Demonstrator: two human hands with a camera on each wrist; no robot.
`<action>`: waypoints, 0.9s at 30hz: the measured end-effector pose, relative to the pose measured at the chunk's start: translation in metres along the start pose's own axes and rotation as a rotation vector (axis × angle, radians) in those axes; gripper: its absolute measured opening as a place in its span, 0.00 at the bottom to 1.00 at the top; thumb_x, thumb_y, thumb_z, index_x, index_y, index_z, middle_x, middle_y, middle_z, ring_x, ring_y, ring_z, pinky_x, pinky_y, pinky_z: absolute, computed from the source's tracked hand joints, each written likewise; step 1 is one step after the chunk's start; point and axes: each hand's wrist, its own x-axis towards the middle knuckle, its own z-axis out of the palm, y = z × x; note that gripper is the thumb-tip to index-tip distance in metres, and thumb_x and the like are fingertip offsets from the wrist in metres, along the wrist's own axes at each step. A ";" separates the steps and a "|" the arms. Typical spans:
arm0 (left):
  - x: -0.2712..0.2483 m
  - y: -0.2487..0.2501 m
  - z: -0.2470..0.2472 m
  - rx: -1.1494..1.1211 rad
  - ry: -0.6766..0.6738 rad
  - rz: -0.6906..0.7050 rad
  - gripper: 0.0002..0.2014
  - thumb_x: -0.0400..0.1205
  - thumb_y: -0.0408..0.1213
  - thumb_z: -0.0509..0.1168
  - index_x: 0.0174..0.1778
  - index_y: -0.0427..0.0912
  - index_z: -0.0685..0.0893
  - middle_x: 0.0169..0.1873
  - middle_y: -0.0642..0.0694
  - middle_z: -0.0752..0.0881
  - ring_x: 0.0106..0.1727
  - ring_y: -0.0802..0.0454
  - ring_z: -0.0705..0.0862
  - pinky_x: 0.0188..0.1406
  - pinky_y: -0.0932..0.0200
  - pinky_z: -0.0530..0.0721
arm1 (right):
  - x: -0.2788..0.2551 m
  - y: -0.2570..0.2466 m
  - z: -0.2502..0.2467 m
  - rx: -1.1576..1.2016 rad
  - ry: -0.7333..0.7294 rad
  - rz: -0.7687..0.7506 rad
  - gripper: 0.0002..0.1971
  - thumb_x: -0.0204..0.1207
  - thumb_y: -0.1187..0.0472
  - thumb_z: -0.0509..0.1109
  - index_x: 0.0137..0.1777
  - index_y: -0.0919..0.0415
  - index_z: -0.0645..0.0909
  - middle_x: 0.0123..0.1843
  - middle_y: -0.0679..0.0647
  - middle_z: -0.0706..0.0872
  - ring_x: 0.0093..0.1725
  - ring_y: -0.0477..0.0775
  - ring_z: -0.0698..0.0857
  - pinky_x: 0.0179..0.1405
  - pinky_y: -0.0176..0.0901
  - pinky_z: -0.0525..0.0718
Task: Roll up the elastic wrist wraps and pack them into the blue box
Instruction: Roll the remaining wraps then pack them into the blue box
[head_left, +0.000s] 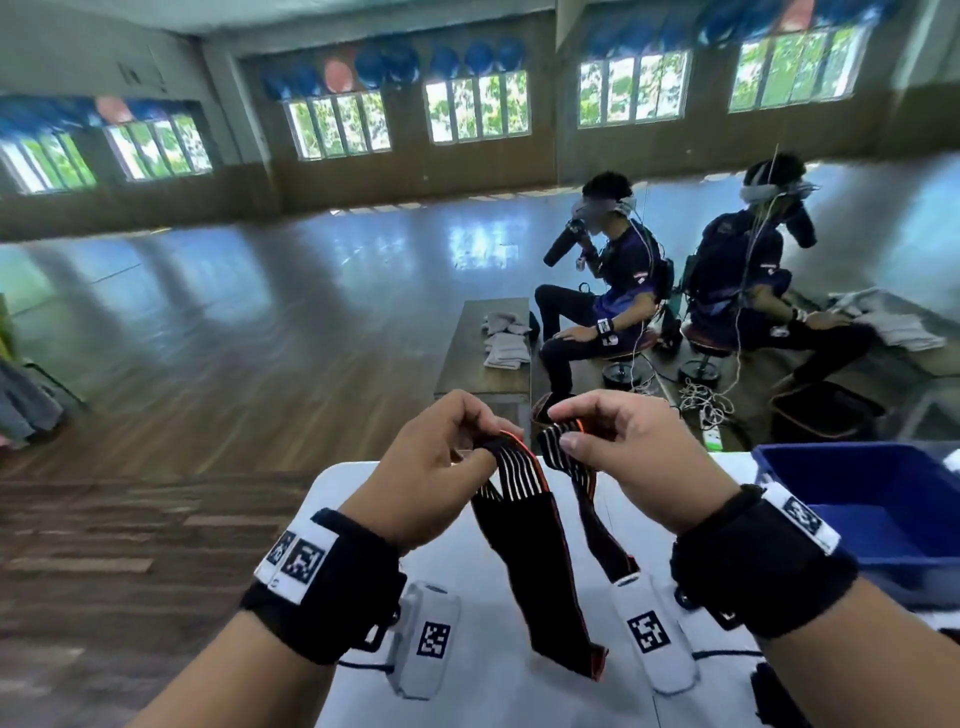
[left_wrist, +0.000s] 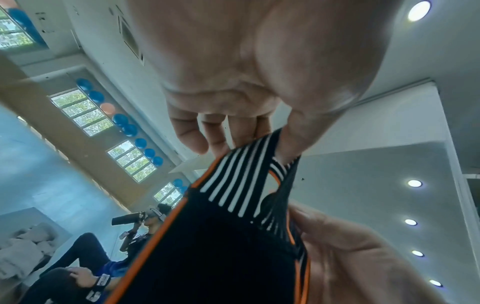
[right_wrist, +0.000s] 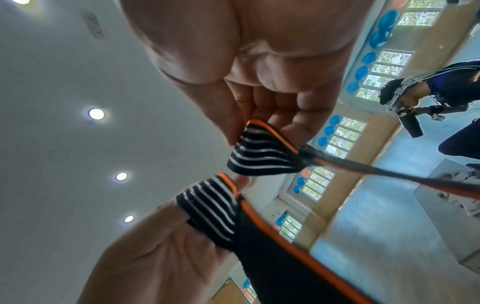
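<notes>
Both my hands are raised above the white table (head_left: 488, 691), each pinching a black wrist wrap with white stripes and orange edging by its striped end. My left hand (head_left: 483, 448) holds the wider wrap (head_left: 540, 561), which hangs down to just above the table. My right hand (head_left: 563, 428) pinches the narrower wrap (head_left: 597, 514), twisted and dangling. The two striped ends sit close together. The left wrist view shows the left hand (left_wrist: 272, 144) on its wrap (left_wrist: 233, 205). The right wrist view shows the right hand (right_wrist: 249, 127) on its wrap (right_wrist: 262, 154). The blue box (head_left: 857, 514) stands open at the right.
Two white tagged devices (head_left: 426, 639) (head_left: 654, 634) hang under my wrists over the table. A dark item (head_left: 774, 696) lies at the table's front right. Beyond the table edge are wooden floor, a bench with towels (head_left: 506, 343) and a seated person (head_left: 602, 306) beside a mirror.
</notes>
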 end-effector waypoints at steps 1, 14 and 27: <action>0.002 0.003 0.002 0.003 0.008 0.029 0.08 0.76 0.29 0.66 0.43 0.48 0.81 0.52 0.53 0.92 0.54 0.51 0.89 0.46 0.57 0.83 | -0.002 0.000 -0.003 0.008 0.011 0.004 0.11 0.78 0.73 0.72 0.54 0.59 0.89 0.47 0.61 0.92 0.42 0.47 0.89 0.48 0.39 0.88; 0.013 0.014 0.046 -0.223 0.251 0.082 0.15 0.73 0.18 0.76 0.38 0.46 0.94 0.36 0.39 0.91 0.38 0.40 0.91 0.43 0.44 0.91 | -0.025 0.001 -0.017 0.394 0.047 0.127 0.11 0.76 0.80 0.70 0.52 0.67 0.84 0.40 0.65 0.88 0.35 0.58 0.88 0.32 0.46 0.88; 0.009 0.013 0.071 -0.127 0.357 0.025 0.13 0.76 0.23 0.70 0.39 0.47 0.91 0.37 0.46 0.92 0.42 0.40 0.91 0.47 0.33 0.91 | -0.030 -0.009 -0.007 0.457 0.137 0.192 0.05 0.80 0.73 0.69 0.52 0.67 0.85 0.41 0.66 0.89 0.37 0.57 0.87 0.29 0.44 0.87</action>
